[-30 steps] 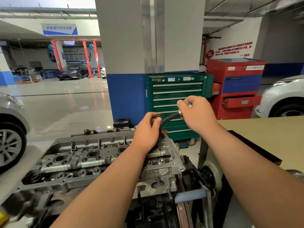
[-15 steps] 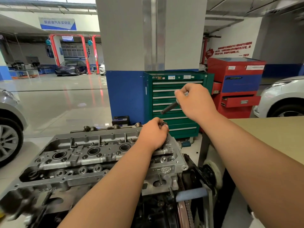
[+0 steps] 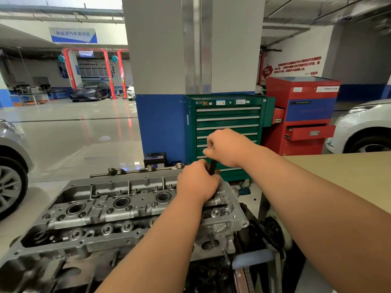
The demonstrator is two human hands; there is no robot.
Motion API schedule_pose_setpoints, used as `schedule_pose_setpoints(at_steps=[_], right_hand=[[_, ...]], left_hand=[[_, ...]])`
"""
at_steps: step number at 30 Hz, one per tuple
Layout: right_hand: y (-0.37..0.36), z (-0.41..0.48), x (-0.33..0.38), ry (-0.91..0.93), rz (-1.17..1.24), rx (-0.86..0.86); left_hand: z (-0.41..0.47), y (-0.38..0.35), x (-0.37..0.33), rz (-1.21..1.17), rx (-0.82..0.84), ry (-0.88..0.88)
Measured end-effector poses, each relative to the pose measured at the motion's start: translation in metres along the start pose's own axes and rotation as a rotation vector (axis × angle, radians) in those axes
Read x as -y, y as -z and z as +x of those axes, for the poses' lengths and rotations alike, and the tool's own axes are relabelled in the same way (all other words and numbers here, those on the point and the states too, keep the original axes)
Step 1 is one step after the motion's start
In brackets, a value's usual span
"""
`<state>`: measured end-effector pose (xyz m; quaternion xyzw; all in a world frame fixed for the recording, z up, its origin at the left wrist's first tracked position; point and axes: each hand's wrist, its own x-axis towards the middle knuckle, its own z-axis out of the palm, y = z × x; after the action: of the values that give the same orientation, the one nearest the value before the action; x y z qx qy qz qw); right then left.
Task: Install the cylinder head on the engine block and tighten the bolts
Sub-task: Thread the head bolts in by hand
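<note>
The grey aluminium cylinder head [image 3: 110, 210] sits on the engine block [image 3: 63, 269] in front of me, with its round plug wells in a row. My left hand [image 3: 196, 182] is curled over the head's far right end, fingers around the lower end of a black tool [image 3: 212, 167]. My right hand [image 3: 227, 148] grips the tool's upper end just above the left hand. The tool stands nearly upright; its tip and the bolt under it are hidden by my left hand.
A tan workbench [image 3: 338, 176] lies to the right. Behind stand a green tool cabinet [image 3: 228, 123], a red tool cart [image 3: 300, 115] and a grey-blue pillar [image 3: 190, 60]. A white car [image 3: 364, 127] is at right, another car's wheel [image 3: 10, 187] at left.
My right hand swung the black tool from a slant out to the right down to nearly upright above my left hand. My left hand stayed on the head's right end.
</note>
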<state>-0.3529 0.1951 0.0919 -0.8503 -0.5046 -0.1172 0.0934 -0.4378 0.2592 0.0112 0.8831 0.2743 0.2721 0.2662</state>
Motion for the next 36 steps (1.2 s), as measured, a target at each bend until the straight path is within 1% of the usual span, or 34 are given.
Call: schedule_pose_setpoints(at_steps=[6,11,16,18,21,23,25,28,31,33,34,36], right_hand=[[0.003,0.004,0.007,0.061,-0.104,0.045],[-0.004,0.004,0.006,0.037,-0.127,-0.002],[0.003,0.001,0.000,0.073,-0.106,0.068],[0.001,0.001,0.005,0.078,-0.127,0.062],[-0.005,0.005,0.013,0.020,-0.221,0.038],[-0.005,0.008,0.016,-0.068,-0.238,0.078],[-0.002,0.009,0.016,-0.106,-0.197,0.151],[0.011,0.006,0.016,-0.034,-0.099,0.273],[0.025,0.003,0.011,-0.033,0.046,0.331],[0.027,0.004,0.006,-0.009,0.062,0.288],[0.024,0.005,0.007,-0.021,-0.006,0.233],[0.015,0.008,0.010,-0.075,-0.220,0.095]], left_hand=[[0.002,-0.005,0.000,0.155,0.013,0.002],[0.003,-0.006,0.000,0.086,0.009,-0.010],[0.003,-0.006,0.000,0.064,0.038,-0.039],[0.002,-0.006,0.000,0.074,0.025,-0.035],[0.001,-0.004,-0.001,0.006,-0.025,-0.028],[0.001,-0.003,-0.001,-0.057,-0.042,-0.028],[0.001,-0.002,-0.001,-0.104,-0.052,-0.019],[0.003,-0.002,0.000,-0.127,-0.052,-0.038],[0.003,-0.002,0.001,-0.084,-0.018,-0.084],[0.002,-0.002,0.000,-0.090,-0.010,-0.074],[0.003,-0.003,0.000,-0.112,-0.020,-0.056],[0.004,-0.003,0.000,-0.153,-0.045,-0.010]])
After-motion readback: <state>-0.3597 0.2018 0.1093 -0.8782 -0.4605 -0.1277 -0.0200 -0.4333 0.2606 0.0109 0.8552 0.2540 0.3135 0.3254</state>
